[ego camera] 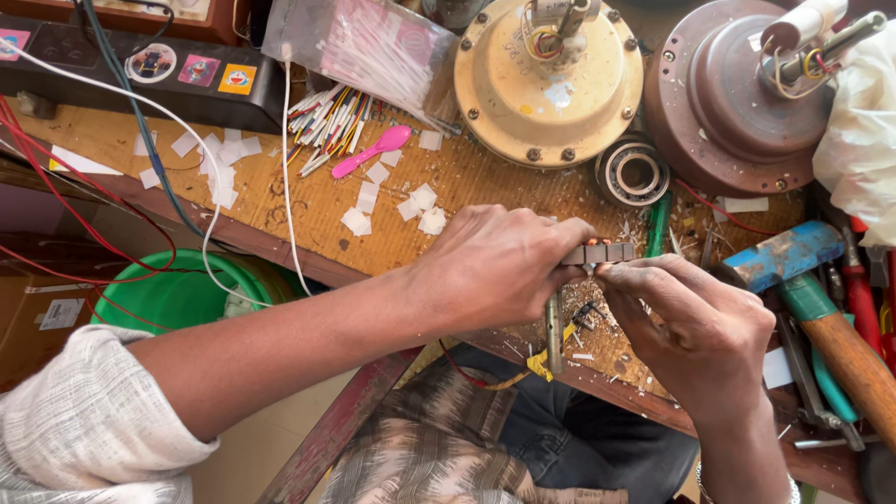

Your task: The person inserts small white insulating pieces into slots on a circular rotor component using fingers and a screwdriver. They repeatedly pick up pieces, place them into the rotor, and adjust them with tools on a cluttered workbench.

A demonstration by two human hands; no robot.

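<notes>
My left hand is closed around a small grey segmented metal block, and a thin metal rod hangs down below its fingers. My right hand pinches at the underside of the same block with thumb and forefinger. Both hands hover over the front edge of a wooden workbench strewn with wood shavings and small bits. What the right fingertips grip is too small to tell.
Two round fan motor housings, cream and brown, sit at the back beside a ball bearing. A blue-headed hammer lies right. A pink spoon, paper squares, wire sleeves and a green bucket are left.
</notes>
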